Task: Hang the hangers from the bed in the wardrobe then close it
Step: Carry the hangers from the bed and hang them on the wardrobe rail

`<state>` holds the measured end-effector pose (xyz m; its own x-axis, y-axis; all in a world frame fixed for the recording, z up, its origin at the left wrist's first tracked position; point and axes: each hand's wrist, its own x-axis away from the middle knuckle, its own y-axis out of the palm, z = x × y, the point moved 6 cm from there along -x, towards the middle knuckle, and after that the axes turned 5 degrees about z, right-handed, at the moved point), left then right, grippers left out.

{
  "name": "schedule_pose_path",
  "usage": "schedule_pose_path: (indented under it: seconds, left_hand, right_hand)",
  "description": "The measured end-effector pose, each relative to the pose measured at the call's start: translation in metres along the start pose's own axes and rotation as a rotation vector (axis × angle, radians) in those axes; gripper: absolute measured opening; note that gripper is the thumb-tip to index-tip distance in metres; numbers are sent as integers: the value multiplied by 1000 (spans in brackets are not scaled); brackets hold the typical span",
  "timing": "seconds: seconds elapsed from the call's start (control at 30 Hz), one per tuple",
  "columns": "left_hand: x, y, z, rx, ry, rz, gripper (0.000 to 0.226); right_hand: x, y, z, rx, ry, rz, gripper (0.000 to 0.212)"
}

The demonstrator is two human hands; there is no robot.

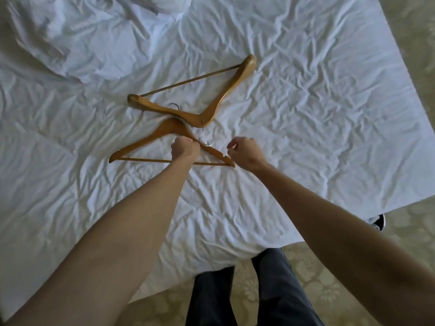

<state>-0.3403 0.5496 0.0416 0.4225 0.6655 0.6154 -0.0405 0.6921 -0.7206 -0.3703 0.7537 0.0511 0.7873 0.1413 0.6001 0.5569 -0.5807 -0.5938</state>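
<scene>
Two wooden hangers lie on the white bed sheet [306, 114]. The near hanger [143, 145] has a thin bar and lies flat, its metal hook tucked under the far hanger. The far hanger [226, 95] is thicker, and its metal hook [205, 140] points toward me. My left hand [184, 149] is closed around the right arm of the near hanger. My right hand [243, 150] hovers just above that hanger's right tip, fingers curled and apart, holding nothing. The wardrobe is out of view.
A rumpled white duvet [77, 41] is piled at the back left of the bed. The bed's corner points at my legs [259, 290], which stand on patterned beige carpet [409, 243]. A dark shoe [377, 222] sits by the bed's right edge.
</scene>
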Motion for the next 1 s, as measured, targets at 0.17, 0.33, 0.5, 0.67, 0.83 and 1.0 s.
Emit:
schedule_pose_path:
  seconds: [0.17, 0.33, 0.5, 0.67, 0.83, 1.0]
  left_hand:
    - [-69, 14, -5, 123, -183, 34, 47]
    - [-118, 44, -10, 165, -243, -13, 69]
    - [-136, 51, -22, 203, -233, 48, 73]
    - [-117, 37, -18, 293, -217, 17, 55]
    - [-80, -5, -20, 216, -161, 72, 54]
    - [-33, -61, -21, 43, -4, 52, 44]
  right_hand:
    - [-87, 11, -47, 327, -267, 147, 46]
    - [-144, 32, -80, 655, -557, 152, 67]
    - [-168, 56, -81, 800, -652, 100, 59]
    - [-150, 41, -96, 612, -790, 234, 38]
    - [-111, -4, -116, 243, -727, 346, 38]
    - [-54, -69, -105, -132, -505, 414, 36]
